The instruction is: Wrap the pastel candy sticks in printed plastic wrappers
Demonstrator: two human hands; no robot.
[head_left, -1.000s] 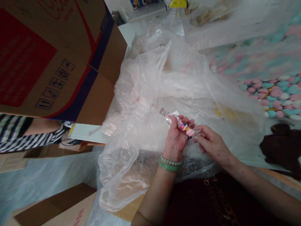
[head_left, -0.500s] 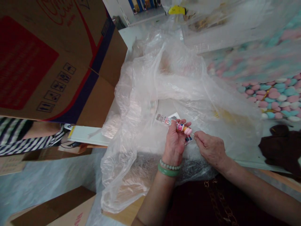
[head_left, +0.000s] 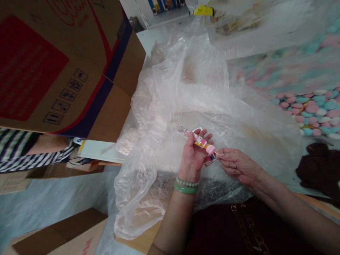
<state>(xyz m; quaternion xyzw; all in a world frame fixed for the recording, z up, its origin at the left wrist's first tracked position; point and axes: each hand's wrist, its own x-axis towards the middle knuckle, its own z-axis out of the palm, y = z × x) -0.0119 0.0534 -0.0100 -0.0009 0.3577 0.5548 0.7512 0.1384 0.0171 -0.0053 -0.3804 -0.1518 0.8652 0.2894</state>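
My left hand (head_left: 193, 154), palm up with a green bangle and a beaded bracelet at the wrist, holds a small pink, white and yellow candy-like item (head_left: 203, 142) between thumb and fingers. Its rounded pink end points toward my right hand (head_left: 236, 164). The right fingers pinch a thin white stick (head_left: 216, 153) beside that pink end. A printed wrapper strip (head_left: 183, 131) extends up and left from my left thumb. Below the left fingers a small printed card or wrapper (head_left: 209, 160) shows. Clear crumpled plastic (head_left: 164, 141) lies under both hands.
A large brown carton (head_left: 119, 109) stands at the left, with another person's arm (head_left: 51, 144) below it. Pink and blue candy-patterned material (head_left: 318, 109) is at the right, above a dark brown object (head_left: 318, 168). An open box (head_left: 71, 233) sits at the lower left.
The item in my left hand has turned a little, showing more yellow and white. My left hand has moved slightly left; the white stick at my right fingertips shows more clearly.
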